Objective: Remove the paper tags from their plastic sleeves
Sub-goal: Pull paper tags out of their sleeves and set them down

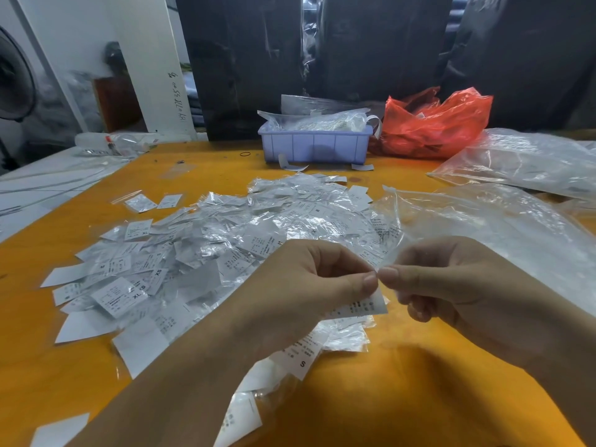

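Pinching with both thumbs and forefingers, the left hand [309, 285] and the right hand [451, 285] meet tip to tip on 1 small tag [364, 307], which hangs just below the pinch in its clear sleeve [388, 253]. Behind the grip lies the big pile of tags [200, 253]. I think it is best to hold the paper firmly and slide the film away slowly, so nothing tears.

The print on the paper tag [361, 307] pinched between the hands is too small to read, its upper part is hidden behind the left hand [306, 285], and the clear bag [516, 227] and the bench [403, 398] run off the right edge.
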